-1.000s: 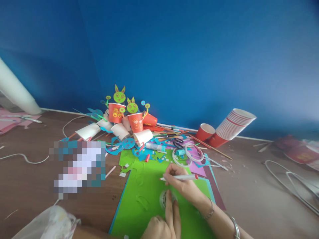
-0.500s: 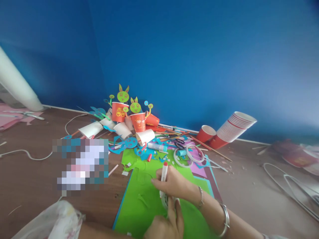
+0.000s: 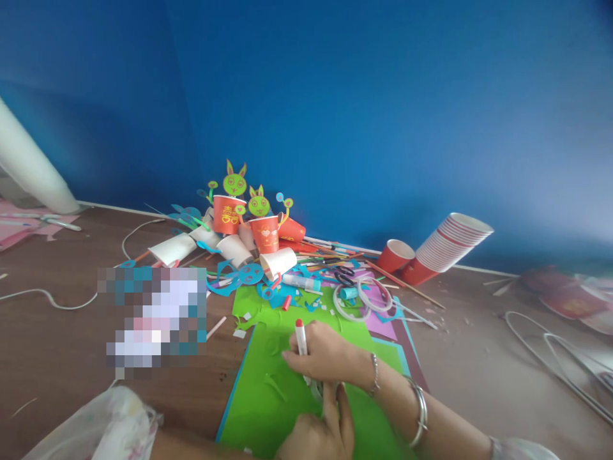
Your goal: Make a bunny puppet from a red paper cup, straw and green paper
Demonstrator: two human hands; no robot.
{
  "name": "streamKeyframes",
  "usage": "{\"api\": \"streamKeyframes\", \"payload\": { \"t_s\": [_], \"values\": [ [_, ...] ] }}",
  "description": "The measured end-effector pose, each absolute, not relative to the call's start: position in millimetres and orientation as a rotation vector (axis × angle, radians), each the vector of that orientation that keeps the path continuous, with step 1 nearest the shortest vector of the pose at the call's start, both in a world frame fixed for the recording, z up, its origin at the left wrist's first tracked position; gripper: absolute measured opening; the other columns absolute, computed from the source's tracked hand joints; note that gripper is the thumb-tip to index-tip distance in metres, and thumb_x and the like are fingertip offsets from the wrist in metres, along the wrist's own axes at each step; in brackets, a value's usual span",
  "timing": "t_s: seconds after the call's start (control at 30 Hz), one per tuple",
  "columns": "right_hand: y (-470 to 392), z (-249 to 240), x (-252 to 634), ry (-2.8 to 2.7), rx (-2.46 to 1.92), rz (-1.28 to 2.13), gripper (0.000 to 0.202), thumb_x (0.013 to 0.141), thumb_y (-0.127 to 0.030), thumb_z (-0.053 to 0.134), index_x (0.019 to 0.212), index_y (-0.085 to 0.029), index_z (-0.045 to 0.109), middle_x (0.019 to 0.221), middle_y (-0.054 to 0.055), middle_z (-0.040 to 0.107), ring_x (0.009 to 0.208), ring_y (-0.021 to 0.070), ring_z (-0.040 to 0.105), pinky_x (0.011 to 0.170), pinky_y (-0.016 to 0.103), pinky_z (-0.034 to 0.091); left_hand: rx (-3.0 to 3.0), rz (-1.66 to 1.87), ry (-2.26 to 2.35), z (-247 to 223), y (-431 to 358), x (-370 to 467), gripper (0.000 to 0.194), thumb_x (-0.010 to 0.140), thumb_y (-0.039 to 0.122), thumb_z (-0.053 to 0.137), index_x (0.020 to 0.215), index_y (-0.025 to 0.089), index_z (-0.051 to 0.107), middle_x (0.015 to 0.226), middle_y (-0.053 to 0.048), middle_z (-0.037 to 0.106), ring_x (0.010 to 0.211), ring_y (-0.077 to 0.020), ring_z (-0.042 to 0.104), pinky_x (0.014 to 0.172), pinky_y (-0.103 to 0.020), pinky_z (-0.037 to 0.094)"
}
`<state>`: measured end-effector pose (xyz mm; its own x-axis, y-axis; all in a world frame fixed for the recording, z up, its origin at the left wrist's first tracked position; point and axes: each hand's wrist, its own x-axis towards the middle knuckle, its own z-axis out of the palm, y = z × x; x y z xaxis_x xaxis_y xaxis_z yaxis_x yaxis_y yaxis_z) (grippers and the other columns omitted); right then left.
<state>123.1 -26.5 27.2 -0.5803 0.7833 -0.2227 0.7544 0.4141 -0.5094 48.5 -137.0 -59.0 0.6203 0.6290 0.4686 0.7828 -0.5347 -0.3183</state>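
My right hand (image 3: 320,351) is closed around a white marker (image 3: 301,342), its red end up and its tip low by the green paper (image 3: 258,409). On that sheet, my left hand (image 3: 320,428) has two fingers stretched forward, pressing on a pale ring (image 3: 315,389) that looks like a roll of tape. The ring is mostly hidden under both hands. Whatever the marker tip touches is hidden too. A small red cap (image 3: 287,303) lies on the paper beyond my right hand.
Behind the paper stand red paper cups with green rabbit faces (image 3: 234,184). White rings (image 3: 352,314), scissors (image 3: 343,276), a glue stick (image 3: 301,282) and paper scraps lie about. A tall stack of cups (image 3: 445,249) leans at the right. A pixelated patch covers something at left.
My right hand has shifted slightly left with the marker, which now tilts to the left at its top. My left hand stays nearly in place on the ring.
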Motion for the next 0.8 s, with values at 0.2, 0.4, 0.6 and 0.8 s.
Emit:
{"api": "streamKeyframes", "payload": {
  "t_s": [0.2, 0.4, 0.6, 0.8],
  "values": [
    [-25, 19, 123, -2.727, -1.446, 0.769, 0.035, 0.078, -0.034, 0.05, 0.047, -0.018, 0.046, 0.042, -0.006, 0.032, 0.041, 0.0071, 0.024, 0.043, 0.023, 0.019, -2.27, -0.331, -1.09, -66, -138, 50, 0.04, 0.082, 0.024, 0.052, 0.12, 0.014, 0.058, 0.095, -0.023, 0.071, 0.028, -0.0062, 0.042, 0.033, -0.019, 0.033],
    [-23, 25, 117, -2.867, -1.422, 0.692, 0.037, 0.08, -0.04, 0.047, 0.054, -0.018, 0.059, 0.044, -0.003, 0.041, 0.042, 0.0089, 0.028, 0.044, 0.024, 0.022, -2.259, -0.28, -1.068, -66, -139, 51, 0.039, 0.08, 0.024, 0.052, 0.118, 0.016, 0.058, 0.096, -0.021, 0.071, 0.029, -0.0064, 0.042, 0.034, -0.02, 0.033],
    [-21, 34, 114, -2.918, -1.404, 0.702, 0.036, 0.08, -0.037, 0.046, 0.056, -0.016, 0.063, 0.045, -0.002, 0.043, 0.041, 0.0089, 0.027, 0.043, 0.023, 0.022, -2.295, -0.361, -1.105, -63, -137, 51, 0.036, 0.077, 0.023, 0.054, 0.112, 0.016, 0.062, 0.095, -0.019, 0.072, 0.029, -0.0063, 0.042, 0.034, -0.02, 0.032],
    [-18, 30, 117, -2.921, -1.408, 0.685, 0.038, 0.081, -0.04, 0.044, 0.057, -0.017, 0.062, 0.046, -0.002, 0.044, 0.043, 0.0097, 0.03, 0.044, 0.023, 0.023, -2.243, -0.292, -1.084, -62, -139, 52, 0.041, 0.079, 0.027, 0.052, 0.117, 0.013, 0.058, 0.097, -0.023, 0.07, 0.029, -0.0064, 0.041, 0.035, -0.021, 0.032]
  ]
}}
